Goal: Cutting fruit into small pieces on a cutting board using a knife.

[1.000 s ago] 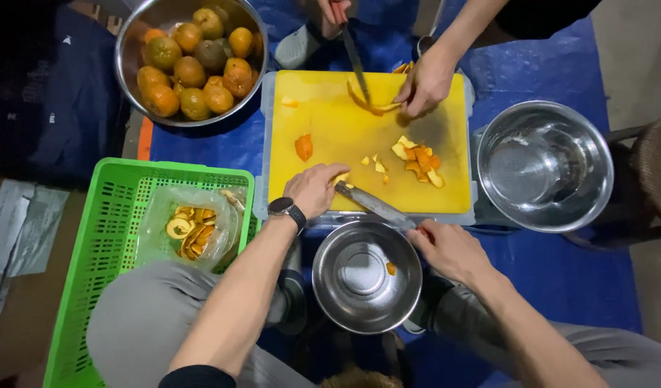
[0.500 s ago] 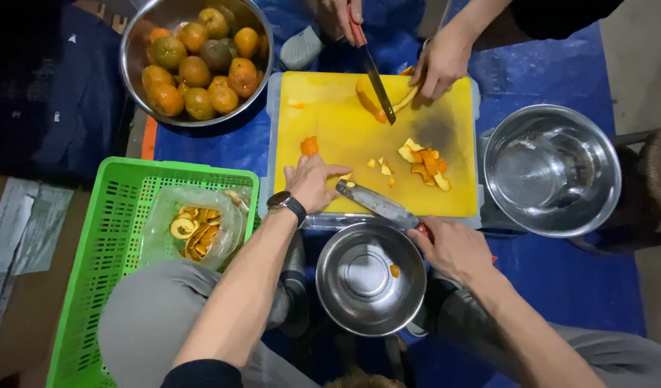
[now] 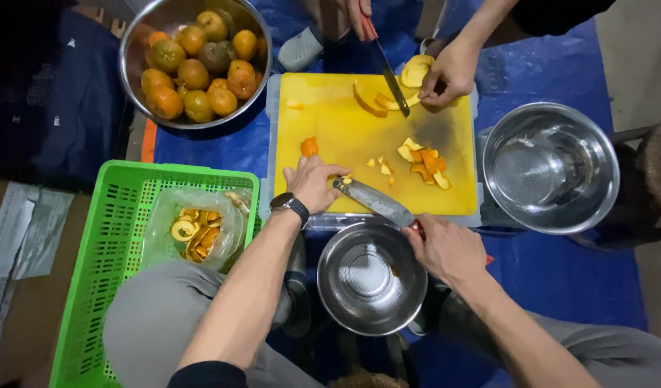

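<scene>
The right hand (image 3: 449, 248) is closed around the red handle of a knife (image 3: 373, 201), whose broad blade lies nearly flat across the near edge of the yellow cutting board (image 3: 330, 115), its tip pointing at the left hand (image 3: 317, 183). That hand rests on the board's near left part, fingers curled down over something small that cannot be made out; the blade tip looks to be touching or just beside those fingers, so any push along the blade could nick them. An orange piece (image 3: 309, 146) sits just beyond the left hand, and more cut pieces (image 3: 424, 162) lie toward the board's right side. A small steel bowl (image 3: 371, 280) stands right against the near edge under the knife, and a scrape could send bits past its rim onto the blue sheet (image 3: 560, 266). At the far edge another person's hands (image 3: 452, 72) work a second knife (image 3: 388, 72) through peel (image 3: 416, 70); two blades share one board, so reaching across risks a collision.
</scene>
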